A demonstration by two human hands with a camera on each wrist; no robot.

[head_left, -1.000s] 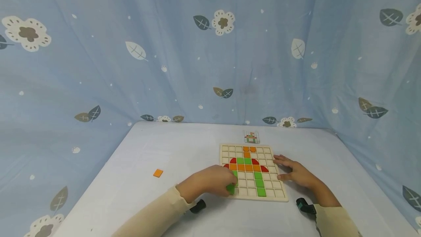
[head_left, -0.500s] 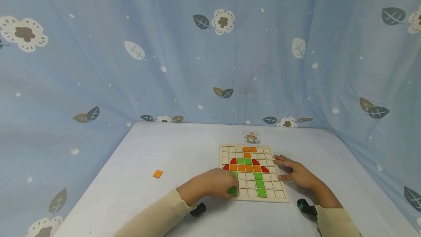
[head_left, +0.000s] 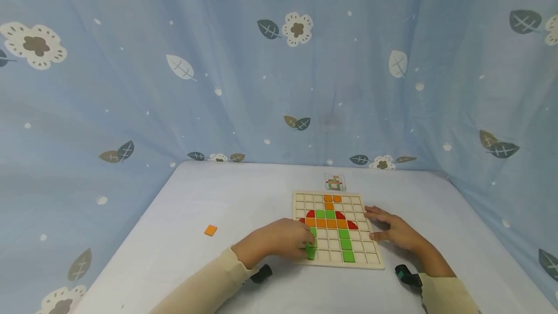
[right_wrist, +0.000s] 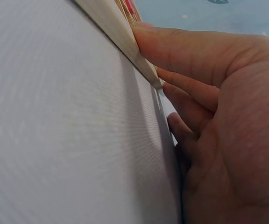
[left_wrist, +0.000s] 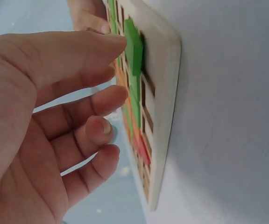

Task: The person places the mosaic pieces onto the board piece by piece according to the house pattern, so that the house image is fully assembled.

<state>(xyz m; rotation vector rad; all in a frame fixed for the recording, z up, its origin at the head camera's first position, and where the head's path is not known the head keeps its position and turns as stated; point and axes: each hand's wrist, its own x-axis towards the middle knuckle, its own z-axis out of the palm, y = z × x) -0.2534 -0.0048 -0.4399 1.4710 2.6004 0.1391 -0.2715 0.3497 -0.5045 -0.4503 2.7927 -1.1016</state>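
My left hand [head_left: 283, 238] is at the near left corner of a wooden grid board [head_left: 372, 259]. Its thumb touches a green square tile [left_wrist: 134, 51], which sits tilted at a cell in the left wrist view. The other fingers are loosely bent and apart from that tile. At the board's right edge, my right hand [head_left: 395, 231] has its fingers spread, and its thumb [right_wrist: 172, 46] rests against the rim in the right wrist view. Orange, green and red pieces fill several cells, including two orange round ones [head_left: 333, 198] at the far side.
A loose orange square tile [head_left: 210, 230] lies on the white tabletop [head_left: 244, 188] to the left. Beyond the board is a small pattern card [head_left: 335, 182]. A blue patterned curtain [head_left: 244, 86] hangs around the back and sides.
My left hand shifted slightly toward me, then back, around the green tile at the near left corner. My right hand stays at the board's right edge.
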